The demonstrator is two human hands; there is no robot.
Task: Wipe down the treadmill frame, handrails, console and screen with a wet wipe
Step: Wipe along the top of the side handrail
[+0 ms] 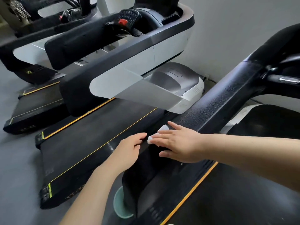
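The right hand (181, 142) lies flat on the near treadmill's black side handrail (215, 104), its fingers (164, 132) straight and spread, pressing a white wet wipe (158, 133) against the rail. The wipe is bunched under the fingertips and shows only between and just past them (one white fold above the index finger, another at the fingertip ends). The left hand (129, 149) sits just left of the wipe at the rail's left edge, fingers loosely bent and holding nothing; whether its fingertips touch the wipe cannot be told. Below the rail, near the left forearm, stands a pale green bucket (119, 207), partly hidden by the rail's black upright. To the left runs a neighbouring treadmill's belt (90, 135) with yellow edge lines, its silver and black frame (138, 88) farther off, and a console with a red stop button (122, 21) beyond.
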